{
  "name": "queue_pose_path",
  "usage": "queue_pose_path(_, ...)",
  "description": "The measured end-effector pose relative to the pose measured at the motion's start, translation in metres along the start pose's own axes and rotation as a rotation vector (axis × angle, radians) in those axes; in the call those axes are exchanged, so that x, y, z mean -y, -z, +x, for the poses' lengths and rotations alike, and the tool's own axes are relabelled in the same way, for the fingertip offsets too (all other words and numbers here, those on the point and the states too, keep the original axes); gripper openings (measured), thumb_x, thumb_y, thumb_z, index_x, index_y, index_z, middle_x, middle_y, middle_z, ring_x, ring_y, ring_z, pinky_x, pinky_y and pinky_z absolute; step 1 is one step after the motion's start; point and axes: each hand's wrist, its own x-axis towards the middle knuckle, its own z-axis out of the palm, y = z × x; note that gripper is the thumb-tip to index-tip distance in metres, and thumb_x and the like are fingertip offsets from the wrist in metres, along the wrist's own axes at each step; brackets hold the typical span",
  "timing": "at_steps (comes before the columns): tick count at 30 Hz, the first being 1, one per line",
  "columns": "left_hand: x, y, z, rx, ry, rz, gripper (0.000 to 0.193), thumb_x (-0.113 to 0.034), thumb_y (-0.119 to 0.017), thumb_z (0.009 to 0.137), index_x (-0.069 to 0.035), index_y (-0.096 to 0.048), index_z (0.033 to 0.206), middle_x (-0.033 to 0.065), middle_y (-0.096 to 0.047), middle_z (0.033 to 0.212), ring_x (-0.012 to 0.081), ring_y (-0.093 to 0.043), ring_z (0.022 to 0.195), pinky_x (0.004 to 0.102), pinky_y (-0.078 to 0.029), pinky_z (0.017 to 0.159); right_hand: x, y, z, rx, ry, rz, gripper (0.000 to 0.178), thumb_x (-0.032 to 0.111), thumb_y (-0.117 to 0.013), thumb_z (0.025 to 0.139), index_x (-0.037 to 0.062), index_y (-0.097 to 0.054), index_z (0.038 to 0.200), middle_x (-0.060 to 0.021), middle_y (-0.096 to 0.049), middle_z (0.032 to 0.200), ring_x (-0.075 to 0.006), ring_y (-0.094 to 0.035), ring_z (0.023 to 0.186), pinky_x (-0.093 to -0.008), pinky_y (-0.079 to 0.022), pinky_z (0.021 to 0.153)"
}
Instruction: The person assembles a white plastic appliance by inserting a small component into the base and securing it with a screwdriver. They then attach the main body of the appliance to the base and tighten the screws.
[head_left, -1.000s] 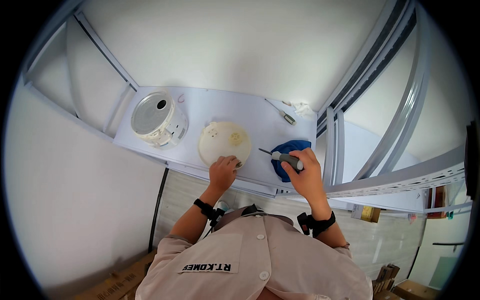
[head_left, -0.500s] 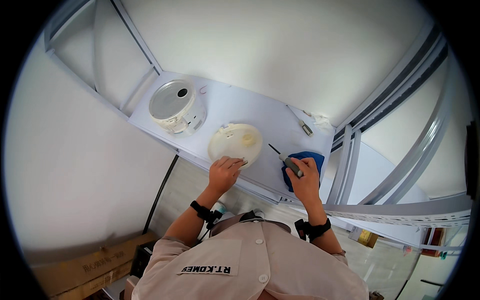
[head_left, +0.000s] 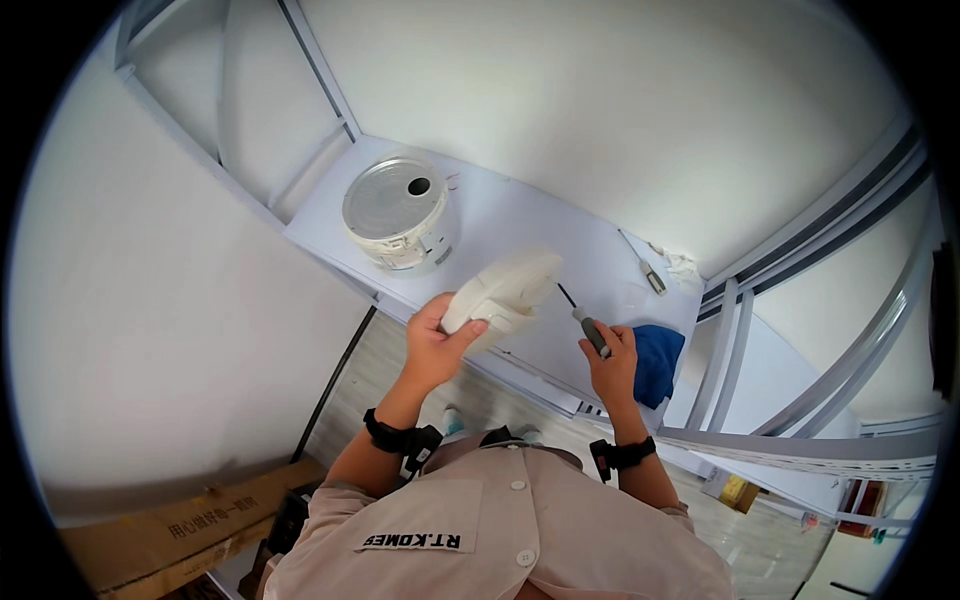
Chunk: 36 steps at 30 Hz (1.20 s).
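My left hand [head_left: 437, 345] grips the near left edge of a round cream-white plastic cover [head_left: 505, 290], thumb on its rim. The cover is tilted up off the table, and its far side is smeared by motion. In my right hand [head_left: 612, 362] is a screwdriver [head_left: 592, 332] with a grey handle; its dark shaft points up and left toward the cover, apart from it. Just right of that hand lies a folded blue cloth [head_left: 660, 365].
A white appliance body [head_left: 400, 215] with a grey top and a dark round hole stands at the table's left. A second screwdriver [head_left: 645, 268] and crumpled white tissue [head_left: 682, 265] lie at the far right. Metal frame posts [head_left: 735, 340] rise beside the white table [head_left: 495, 205].
My left hand has lifted and tilted the cover, which lay flat on the table. The right hand, still holding the screwdriver, has come off the blue cloth. The whole view has shifted slightly.
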Motion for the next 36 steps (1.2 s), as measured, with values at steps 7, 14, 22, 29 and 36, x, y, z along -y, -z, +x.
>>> queue_pose_path(7,0.003,0.065,0.007,-0.053,0.097,-0.422,0.035,-0.012,-0.076,0.099,0.002,-0.067,0.130,0.0077,-0.075,0.118,0.0135,-0.070,0.103,0.0314,-0.056,0.092,-0.006,-0.050,-0.009,-0.068,0.005,-0.057,0.038,0.010,-0.084,0.086,0.0029,-0.073,0.122,-0.0166,-0.064,0.110,-0.0332,-0.065,0.096,-0.0420,-0.054,0.082)
queue_pose_path(14,0.013,0.126,0.012,-0.055,0.285,-0.682,0.041,-0.029,-0.063,0.109,-0.001,-0.061,0.138,0.0128,-0.072,0.131,0.0230,-0.071,0.115,0.0394,-0.058,0.101,0.010,-0.094,-0.024,0.115,-0.290,-0.215,0.041,0.025,-0.081,0.089,0.0081,-0.069,0.123,-0.0169,-0.067,0.112,-0.0372,-0.068,0.098,-0.0467,-0.055,0.083)
queue_pose_path(22,0.022,0.155,0.017,0.129,0.486,-0.892,0.058,-0.040,-0.052,0.113,0.000,-0.047,0.154,0.0157,-0.060,0.149,0.0298,-0.061,0.135,0.0454,-0.051,0.114,0.030,-0.128,-0.032,0.022,-0.251,-0.350,0.044,0.028,-0.081,0.087,0.0105,-0.064,0.124,-0.0156,-0.066,0.114,-0.0388,-0.067,0.104,-0.0500,-0.055,0.084)
queue_pose_path(29,0.047,0.140,0.021,0.190,0.592,-0.879,0.054,-0.036,-0.052,0.113,0.001,-0.048,0.152,0.0166,-0.060,0.148,0.0304,-0.061,0.135,0.0452,-0.051,0.114,0.035,-0.126,-0.032,0.081,-0.300,-0.413,0.051,0.030,-0.080,0.088,0.0133,-0.059,0.131,-0.0156,-0.064,0.118,-0.0395,-0.066,0.108,-0.0522,-0.057,0.084)
queue_pose_path(36,0.062,0.109,0.026,0.188,0.647,-0.826,0.049,-0.033,-0.052,0.113,0.002,-0.052,0.148,0.0170,-0.062,0.145,0.0283,-0.064,0.129,0.0431,-0.055,0.110,0.026,-0.100,-0.035,0.132,-0.218,-0.503,0.060,0.035,-0.080,0.089,0.0090,-0.058,0.138,-0.0159,-0.065,0.115,-0.0391,-0.067,0.105,-0.0520,-0.057,0.082)
